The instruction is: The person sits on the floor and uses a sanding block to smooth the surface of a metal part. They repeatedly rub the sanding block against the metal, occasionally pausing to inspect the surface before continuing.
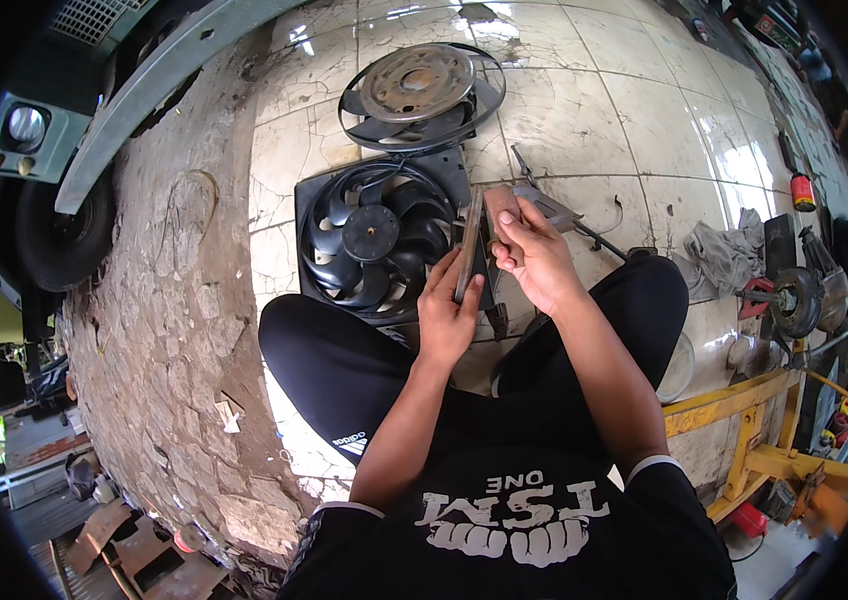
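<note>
My left hand (447, 312) is closed round a narrow, flat metal strip (470, 240) held nearly upright. In my right hand (536, 252) a small brown rectangular piece (502, 203) is pinched between thumb and fingers; its material I cannot make out. The piece is close beside the strip's upper end, and whether they touch I cannot tell. Left of my hands a black radiator fan (372, 235) lies in its square shroud on the tiles. Beyond it is a ringed black fan (494, 100) with a rusty round metal disc (419, 83) on top.
Behind my right hand lie a grey angled metal piece (551, 210) and a thin rod (599, 240). At the right are a grey rag (729, 250), a red-and-black can (802, 192) and a yellow metal frame (734, 400). A vehicle's tyre (69, 230) stands at the left beside broken ground.
</note>
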Tool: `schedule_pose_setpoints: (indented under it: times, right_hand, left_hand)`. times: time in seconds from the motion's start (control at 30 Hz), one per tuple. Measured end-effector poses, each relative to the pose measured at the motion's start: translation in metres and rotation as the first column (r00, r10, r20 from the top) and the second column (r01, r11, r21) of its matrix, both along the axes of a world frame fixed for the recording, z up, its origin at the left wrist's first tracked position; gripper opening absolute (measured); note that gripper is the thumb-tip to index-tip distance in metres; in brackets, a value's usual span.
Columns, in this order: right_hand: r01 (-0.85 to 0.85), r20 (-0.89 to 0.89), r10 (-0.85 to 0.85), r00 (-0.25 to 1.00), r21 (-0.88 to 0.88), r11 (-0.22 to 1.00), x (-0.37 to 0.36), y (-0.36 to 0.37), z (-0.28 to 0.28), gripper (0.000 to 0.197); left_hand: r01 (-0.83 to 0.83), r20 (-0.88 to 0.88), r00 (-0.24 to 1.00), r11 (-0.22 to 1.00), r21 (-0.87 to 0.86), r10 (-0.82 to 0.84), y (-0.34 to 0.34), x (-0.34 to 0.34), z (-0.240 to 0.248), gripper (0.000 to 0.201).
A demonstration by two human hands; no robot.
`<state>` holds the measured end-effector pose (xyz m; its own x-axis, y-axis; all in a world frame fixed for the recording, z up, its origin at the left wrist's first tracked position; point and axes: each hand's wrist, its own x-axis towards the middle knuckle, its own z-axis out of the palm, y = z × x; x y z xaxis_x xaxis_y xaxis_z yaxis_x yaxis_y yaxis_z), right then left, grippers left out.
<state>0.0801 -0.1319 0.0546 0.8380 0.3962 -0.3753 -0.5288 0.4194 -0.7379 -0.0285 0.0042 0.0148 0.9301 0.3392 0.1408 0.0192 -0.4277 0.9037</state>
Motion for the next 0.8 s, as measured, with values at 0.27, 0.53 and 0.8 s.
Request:
schedule_pose_setpoints:
  times: [0.27,0.53,0.8]
  right_hand:
    - [-0.114,0.140,0.174,0.975,-0.355,0.928,0.004,0.019,-0.008,0.038]
    - [0.151,0.125,-0.110,0.986,-0.386,0.910,-0.033,0.034,-0.012,0.039]
    - [0.096,0.099,-0.060,0.993,-0.414,0.905,-0.004,0.023,-0.015,0.037]
  left_hand:
    - [0.010,0.019,1.000,0.996,0.085,-0.012,0.001,-0.004,-0.001,0.042]
    - [0.051,-0.028,0.998,0.998,-0.036,-0.052,0.004,-0.006,-0.003,0.048]
    - [0.066,-0.037,0.997,0.996,-0.067,-0.069,0.003,-0.009,-0.002,0.057]
